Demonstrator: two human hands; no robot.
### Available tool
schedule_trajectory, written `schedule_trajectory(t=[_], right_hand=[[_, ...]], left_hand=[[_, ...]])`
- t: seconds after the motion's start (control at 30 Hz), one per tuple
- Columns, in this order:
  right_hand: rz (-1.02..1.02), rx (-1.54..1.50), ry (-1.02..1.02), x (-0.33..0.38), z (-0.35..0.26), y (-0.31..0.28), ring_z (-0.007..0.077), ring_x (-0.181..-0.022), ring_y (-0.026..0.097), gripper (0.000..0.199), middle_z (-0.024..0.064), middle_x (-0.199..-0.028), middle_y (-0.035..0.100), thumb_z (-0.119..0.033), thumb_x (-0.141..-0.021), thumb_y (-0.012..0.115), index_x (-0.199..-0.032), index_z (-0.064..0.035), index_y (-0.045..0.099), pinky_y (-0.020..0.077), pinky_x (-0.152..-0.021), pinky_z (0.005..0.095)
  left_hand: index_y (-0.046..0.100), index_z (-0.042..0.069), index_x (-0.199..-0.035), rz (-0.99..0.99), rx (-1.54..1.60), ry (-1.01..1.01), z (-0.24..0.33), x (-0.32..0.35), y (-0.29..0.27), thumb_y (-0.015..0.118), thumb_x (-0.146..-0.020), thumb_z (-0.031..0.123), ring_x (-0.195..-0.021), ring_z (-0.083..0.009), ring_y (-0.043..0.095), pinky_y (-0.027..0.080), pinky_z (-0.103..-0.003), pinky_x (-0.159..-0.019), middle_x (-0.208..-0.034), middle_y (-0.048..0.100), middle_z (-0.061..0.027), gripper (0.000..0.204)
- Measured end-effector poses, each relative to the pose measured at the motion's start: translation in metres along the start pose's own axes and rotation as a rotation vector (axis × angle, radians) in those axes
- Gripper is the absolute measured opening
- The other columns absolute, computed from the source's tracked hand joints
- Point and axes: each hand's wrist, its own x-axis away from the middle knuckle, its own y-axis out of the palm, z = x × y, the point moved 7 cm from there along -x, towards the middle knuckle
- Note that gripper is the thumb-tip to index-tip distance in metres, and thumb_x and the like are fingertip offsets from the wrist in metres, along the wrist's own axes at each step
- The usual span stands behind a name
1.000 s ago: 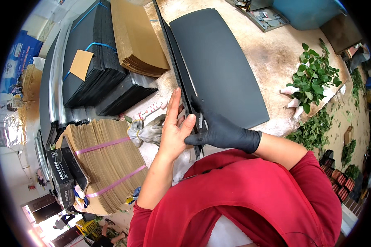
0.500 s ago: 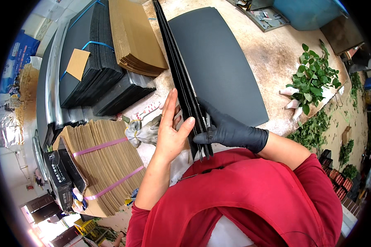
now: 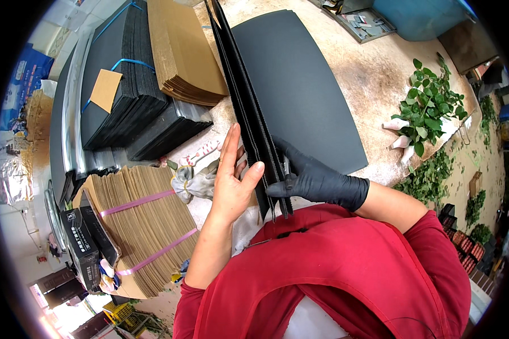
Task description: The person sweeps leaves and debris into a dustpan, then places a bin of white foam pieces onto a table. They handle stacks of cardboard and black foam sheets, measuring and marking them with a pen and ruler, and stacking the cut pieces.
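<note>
Black cardboard panels (image 3: 251, 121) stand on edge between the person's hands, their near ends just before the red apron (image 3: 333, 254). The right hand (image 3: 318, 179), in a black glove, grasps them by thumb and fingers, with a slim pen-like tool (image 3: 287, 168) tucked in its grip. The bare left hand (image 3: 232, 179) is unclenched, fingers spread along the other side; whether its palm touches cannot be told. The handling looks partway along: several panels are gathered upright, yet gaps part them. Left of these sits a brown cardboard stack (image 3: 144, 220), bound with pink straps. To the right, a black sheet (image 3: 302, 96) lies flat on the table (image 3: 373, 85), outside the upright group. Farther off, a black panel stack (image 3: 127, 85) is tied with blue strapping, unopened
</note>
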Motion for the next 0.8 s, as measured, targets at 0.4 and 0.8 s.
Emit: schedule_trajectory(t=[0.4,0.8], right_hand=[[0.039,0.038,0.033,0.0,0.006,0.001,0.014,-0.077,0.057,0.104,0.0176,-0.11,0.054,-0.025,-0.073,0.079,-0.145,0.0057,0.011,0.0493,-0.069,0.0271],[0.031,0.005,0.019,0.001,0.007,-0.001,0.0137,-0.079,0.056,0.104,0.0186,-0.114,0.054,-0.026,-0.074,0.08,-0.146,0.0035,0.01,0.0488,-0.071,0.0271]], left_hand=[[0.022,0.017,-0.148,0.021,0.017,0.029,-0.001,0.0,-0.002,0.068,-0.082,0.033,-0.133,-0.0341,0.03,0.035,-0.044,-0.103,-0.154,0.011,-0.0135,0.082],[0.022,0.018,-0.148,0.035,-0.01,0.038,-0.006,0.0,-0.003,0.066,-0.084,0.033,-0.136,-0.0303,0.025,0.033,-0.043,-0.104,-0.153,0.013,-0.0133,0.08]])
